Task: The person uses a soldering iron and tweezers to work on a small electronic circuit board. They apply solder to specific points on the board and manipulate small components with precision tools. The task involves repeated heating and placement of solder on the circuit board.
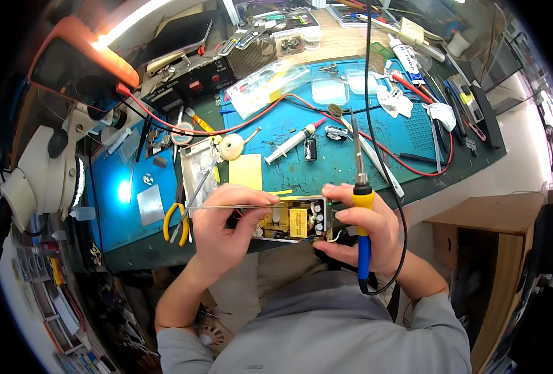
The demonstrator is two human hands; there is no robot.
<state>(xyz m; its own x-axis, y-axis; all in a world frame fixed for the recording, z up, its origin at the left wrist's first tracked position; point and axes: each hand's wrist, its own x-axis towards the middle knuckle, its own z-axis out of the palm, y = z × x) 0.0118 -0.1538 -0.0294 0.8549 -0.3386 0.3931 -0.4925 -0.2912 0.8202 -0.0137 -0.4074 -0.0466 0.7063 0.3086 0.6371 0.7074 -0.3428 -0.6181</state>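
Note:
A small power supply unit (298, 222), its open metal case showing a yellow transformer and several capacitors, is held level between my two hands near the bench's front edge. My left hand (226, 234) is closed on its left end. A thin, straight metal piece (230, 206), seen edge-on, also runs through the left fingers; its kind is unclear. My right hand (373, 227) grips the unit's right end with its fingertips. It also holds a soldering iron (363, 215) with a yellow and blue handle, tip pointing up and away from the unit.
On the blue mat (289, 159) lie a syringe (295, 143), a yellow note pad (245, 171) and a red cable (276, 103). Yellow-handled pliers (175, 221) lie left of my hands. The iron's black cord (367, 81) hangs across the view. An orange-cased meter (80, 65) stands far left.

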